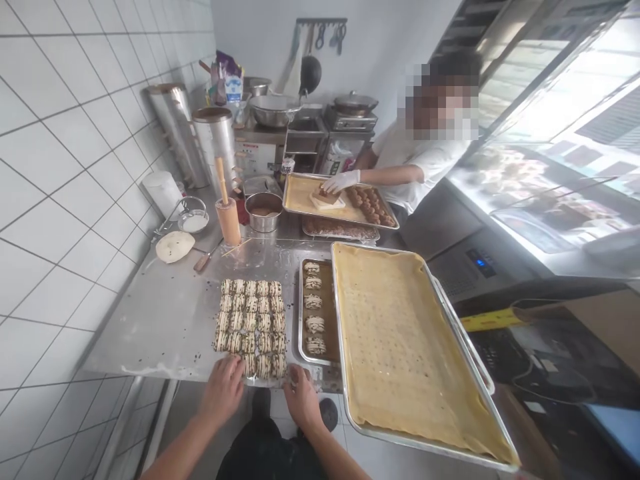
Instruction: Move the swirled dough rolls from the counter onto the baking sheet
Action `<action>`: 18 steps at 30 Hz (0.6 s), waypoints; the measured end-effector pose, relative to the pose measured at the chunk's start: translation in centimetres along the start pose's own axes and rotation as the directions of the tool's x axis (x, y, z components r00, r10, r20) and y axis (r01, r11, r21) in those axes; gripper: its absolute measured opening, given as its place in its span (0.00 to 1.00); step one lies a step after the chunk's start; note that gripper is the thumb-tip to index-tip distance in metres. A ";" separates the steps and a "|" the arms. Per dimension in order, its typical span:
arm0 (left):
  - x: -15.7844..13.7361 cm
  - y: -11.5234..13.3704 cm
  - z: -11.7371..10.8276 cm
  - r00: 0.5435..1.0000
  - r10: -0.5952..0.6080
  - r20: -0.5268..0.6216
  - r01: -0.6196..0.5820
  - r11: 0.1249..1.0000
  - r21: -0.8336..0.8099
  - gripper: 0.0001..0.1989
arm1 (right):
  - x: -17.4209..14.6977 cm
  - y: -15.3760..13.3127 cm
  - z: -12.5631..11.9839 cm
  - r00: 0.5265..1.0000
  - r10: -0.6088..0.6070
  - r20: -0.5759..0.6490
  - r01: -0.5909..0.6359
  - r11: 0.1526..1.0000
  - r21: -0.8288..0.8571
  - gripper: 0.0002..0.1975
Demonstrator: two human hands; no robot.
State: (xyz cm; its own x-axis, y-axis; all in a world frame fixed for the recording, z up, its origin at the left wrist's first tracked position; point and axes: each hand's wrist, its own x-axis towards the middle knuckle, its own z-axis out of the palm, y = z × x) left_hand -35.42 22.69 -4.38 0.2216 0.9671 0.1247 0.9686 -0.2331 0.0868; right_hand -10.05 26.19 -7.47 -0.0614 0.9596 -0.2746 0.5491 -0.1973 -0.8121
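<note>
Rows of small striped pastries (250,320), pale dough speckled with dark seeds, sit close together on the metal worktable (150,320). My left hand (225,387) is at the left end of the front row, its bent fingers against or just beside the end piece. At the row's right end is my right hand (302,397), fingers apart and slightly curved near the table edge. Neither hand visibly grips anything. Right of the rows, a baking tray (301,320) holds a column of similar pastries. A larger lined tray (390,333) overlaps its right side.
Across the table, a co-worker's gloved hand (343,181) touches a brown block on another tray (305,193) with brown pieces. A wooden roller (229,223), steel pot (264,217), brush (202,263) and dough lump (175,247) stand behind. A tiled wall (60,200) bounds the left.
</note>
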 end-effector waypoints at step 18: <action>3.1 2.5 2.9 0.992 0.130 0.005 -0.130 0.989 0.065 0.18 | -0.3 -3.3 5.2 0.999 -0.051 -0.010 0.051 0.996 0.073 0.26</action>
State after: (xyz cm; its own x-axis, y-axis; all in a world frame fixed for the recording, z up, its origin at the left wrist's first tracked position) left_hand -32.01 25.38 -6.66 0.3460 0.9292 0.1298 0.9369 -0.3496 0.0059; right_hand -16.17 25.49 -7.35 -0.0814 0.9703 -0.2280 0.4827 -0.1618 -0.8607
